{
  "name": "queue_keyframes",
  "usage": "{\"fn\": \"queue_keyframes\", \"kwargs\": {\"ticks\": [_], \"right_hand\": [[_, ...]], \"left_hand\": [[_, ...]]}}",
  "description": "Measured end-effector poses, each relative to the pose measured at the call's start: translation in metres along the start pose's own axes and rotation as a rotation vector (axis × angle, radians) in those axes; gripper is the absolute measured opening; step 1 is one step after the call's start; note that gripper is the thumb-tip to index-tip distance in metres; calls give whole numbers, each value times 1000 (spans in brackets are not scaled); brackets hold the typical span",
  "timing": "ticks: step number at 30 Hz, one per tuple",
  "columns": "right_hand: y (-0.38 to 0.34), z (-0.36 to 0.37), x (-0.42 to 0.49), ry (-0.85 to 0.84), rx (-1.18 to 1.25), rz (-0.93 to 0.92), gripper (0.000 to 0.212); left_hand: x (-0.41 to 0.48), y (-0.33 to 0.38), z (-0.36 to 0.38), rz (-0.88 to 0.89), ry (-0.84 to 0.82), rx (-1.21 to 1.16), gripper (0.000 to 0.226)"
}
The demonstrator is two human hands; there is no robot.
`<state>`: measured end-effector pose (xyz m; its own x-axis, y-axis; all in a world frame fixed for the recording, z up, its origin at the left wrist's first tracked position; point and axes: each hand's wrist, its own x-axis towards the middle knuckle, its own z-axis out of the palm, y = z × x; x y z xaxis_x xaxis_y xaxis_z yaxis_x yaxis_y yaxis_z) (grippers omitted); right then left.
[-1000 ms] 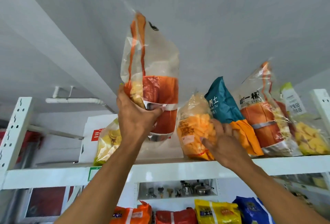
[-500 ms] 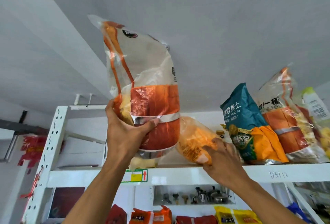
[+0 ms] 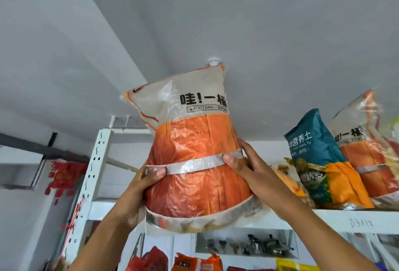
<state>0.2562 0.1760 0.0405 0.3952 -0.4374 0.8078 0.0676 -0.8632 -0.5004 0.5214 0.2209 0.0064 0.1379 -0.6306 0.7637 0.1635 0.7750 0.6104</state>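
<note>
A large snack bag (image 3: pixel 194 158), clear at the top with an orange lower half and a silver band, is held upright in front of the top shelf (image 3: pixel 354 220). My left hand (image 3: pixel 140 188) grips its left side, thumb on the silver band. My right hand (image 3: pixel 248 169) grips its right side, thumb on the same band and fingers wrapped behind. The bag's bottom sits level with the shelf's front edge and hides what lies behind it.
On the top shelf to the right stand a teal and orange bag (image 3: pixel 319 162) and a second orange snack bag (image 3: pixel 371 154). A white perforated rack post (image 3: pixel 90 175) rises at left. Lower shelves hold red and yellow bags (image 3: pixel 194 262) and metal kettles (image 3: pixel 263 246). The ceiling is close overhead.
My right hand left the orange bag on the shelf and took hold of the raised bag's right side. The bag turned to face me and shifted right, now held in both hands.
</note>
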Motion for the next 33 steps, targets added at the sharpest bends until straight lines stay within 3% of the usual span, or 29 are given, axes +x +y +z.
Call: {"fn": "queue_keyframes", "kwargs": {"ticks": [2, 4, 7, 9, 12, 16, 20, 23, 28, 31, 32, 33], "right_hand": [[2, 5, -3, -9, -11, -1, 66], [5, 6, -7, 128, -156, -56, 81], [-3, 12, -27, 436, -252, -324, 59], [-17, 30, -42, 379, -220, -372, 58], [-31, 58, -49, 301, -323, -264, 88], [-35, 60, -33, 357, -102, -144, 107], [-24, 44, -14, 355, 404, -160, 83], [-11, 33, -11, 397, 553, -127, 62], [5, 17, -12, 472, 459, -64, 61], [9, 7, -17, 400, 458, -55, 48], [9, 3, -18, 377, 456, -50, 44], [10, 0, -19, 359, 464, -45, 41]], "left_hand": [[-3, 4, -1, 9, -33, 14, 64], [-2, 11, -2, 45, -58, 58, 88], [-5, 20, 15, 204, 18, 215, 95], [-11, 24, 39, 345, 115, 338, 102], [-16, 21, 74, 497, 194, 443, 107], [-28, 19, 103, 630, 193, 604, 106], [-44, 16, 121, 728, -107, 771, 86], [-43, 23, 124, 689, -214, 679, 79], [-16, 30, 103, 654, -160, 364, 51], [-1, 21, 77, 730, 157, 520, 28], [3, 18, 67, 699, 253, 580, 30], [4, 20, 60, 561, 270, 571, 48]]}}
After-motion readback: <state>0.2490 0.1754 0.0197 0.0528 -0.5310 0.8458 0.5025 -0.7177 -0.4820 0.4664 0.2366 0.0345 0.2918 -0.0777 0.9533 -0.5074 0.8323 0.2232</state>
